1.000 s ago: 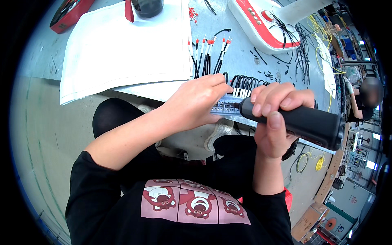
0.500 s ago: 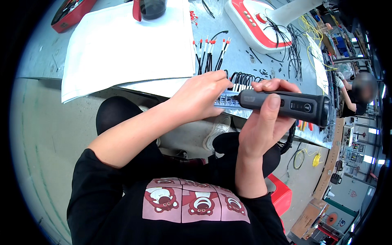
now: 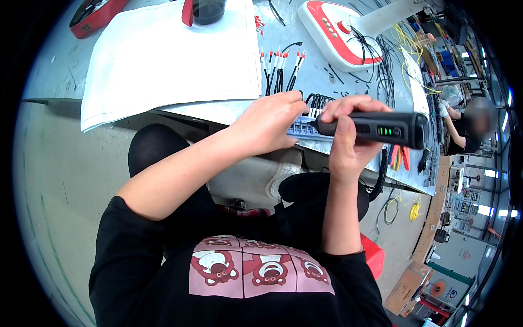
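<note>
My left hand (image 3: 267, 122) pinches the left end of a blue-grey terminal block (image 3: 306, 128) at the table's near edge. A dark cordless electric screwdriver (image 3: 376, 126) lies across my right hand (image 3: 348, 158), fingers wrapped round its body. Its tip points left at the terminal block, and green lights glow on its side. Whether the tip sits in a screw is too small to tell. Black wires (image 3: 320, 101) loop out of the block's far side. Beyond my left hand, several black wires with red-tipped ends (image 3: 282, 68) stand out across the table.
A white sheet (image 3: 174, 65) covers the table's left part, with a dark cup (image 3: 208, 11) on it. Farther left is a red box (image 3: 95, 19). A white-and-red fan base (image 3: 340, 35) stands at the back right. Pliers (image 3: 400, 156) lie right; another person (image 3: 463, 128) works beyond.
The screwdriver and my right hand have shifted slightly left and up. Green lights now show on the screwdriver. My left hand keeps its hold on the block.
</note>
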`<state>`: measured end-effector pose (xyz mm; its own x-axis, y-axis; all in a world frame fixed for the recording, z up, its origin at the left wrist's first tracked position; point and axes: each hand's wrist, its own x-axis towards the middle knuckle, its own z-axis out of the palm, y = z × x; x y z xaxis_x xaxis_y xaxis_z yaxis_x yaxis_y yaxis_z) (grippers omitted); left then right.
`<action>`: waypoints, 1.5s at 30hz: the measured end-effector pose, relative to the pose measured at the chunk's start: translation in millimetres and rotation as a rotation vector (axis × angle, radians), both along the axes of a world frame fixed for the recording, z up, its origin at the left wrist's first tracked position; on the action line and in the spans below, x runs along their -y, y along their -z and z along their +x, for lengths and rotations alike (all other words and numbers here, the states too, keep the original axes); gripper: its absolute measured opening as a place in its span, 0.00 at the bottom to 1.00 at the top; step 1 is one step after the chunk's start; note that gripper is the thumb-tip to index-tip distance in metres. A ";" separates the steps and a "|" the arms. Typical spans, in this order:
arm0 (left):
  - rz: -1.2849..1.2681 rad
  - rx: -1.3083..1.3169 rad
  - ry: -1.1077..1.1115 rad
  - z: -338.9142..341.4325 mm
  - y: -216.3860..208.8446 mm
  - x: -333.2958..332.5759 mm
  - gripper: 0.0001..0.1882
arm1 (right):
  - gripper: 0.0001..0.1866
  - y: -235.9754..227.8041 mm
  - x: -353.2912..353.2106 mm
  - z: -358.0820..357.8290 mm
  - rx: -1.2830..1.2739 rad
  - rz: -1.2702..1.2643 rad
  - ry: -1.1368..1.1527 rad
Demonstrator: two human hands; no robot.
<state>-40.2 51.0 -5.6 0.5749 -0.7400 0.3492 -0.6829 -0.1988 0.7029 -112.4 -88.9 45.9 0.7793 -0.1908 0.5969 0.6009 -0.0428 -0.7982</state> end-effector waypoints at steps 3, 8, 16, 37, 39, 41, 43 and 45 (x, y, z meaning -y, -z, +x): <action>0.009 -0.003 -0.005 -0.7 0.3 0.8 0.21 | 0.19 2.9 -6.7 -0.4 0.038 0.008 0.067; -0.007 -0.001 -0.022 -1.4 1.5 0.9 0.22 | 0.17 2.9 -14.0 -2.3 0.018 0.035 0.142; 0.057 -0.044 0.029 -0.1 -7.1 -2.1 0.28 | 0.12 -18.2 12.9 7.0 -0.034 0.114 0.066; 0.052 -0.429 -0.270 33.5 -26.9 9.1 0.20 | 0.17 11.0 44.0 -4.5 -0.737 0.365 0.037; 0.119 -0.365 -0.283 41.3 -18.0 16.7 0.20 | 0.18 12.5 44.2 -4.0 -0.731 0.369 0.035; 0.189 -0.468 -0.301 45.9 -22.2 21.4 0.18 | 0.18 13.0 45.3 -3.6 -0.728 0.371 0.034; 0.144 -0.535 -0.296 48.6 -20.4 21.5 0.15 | 0.18 12.1 45.8 -3.3 -0.736 0.371 0.042; 0.102 -0.588 -0.284 49.8 -18.3 21.4 0.11 | 0.17 12.5 45.9 -3.1 -0.738 0.369 0.047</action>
<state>9.6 29.5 12.7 0.8260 -0.5445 -0.1461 -0.1023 -0.3996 0.9110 -115.5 -134.8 33.4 0.9328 -0.3162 -0.1730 -0.0795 0.2875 -0.9545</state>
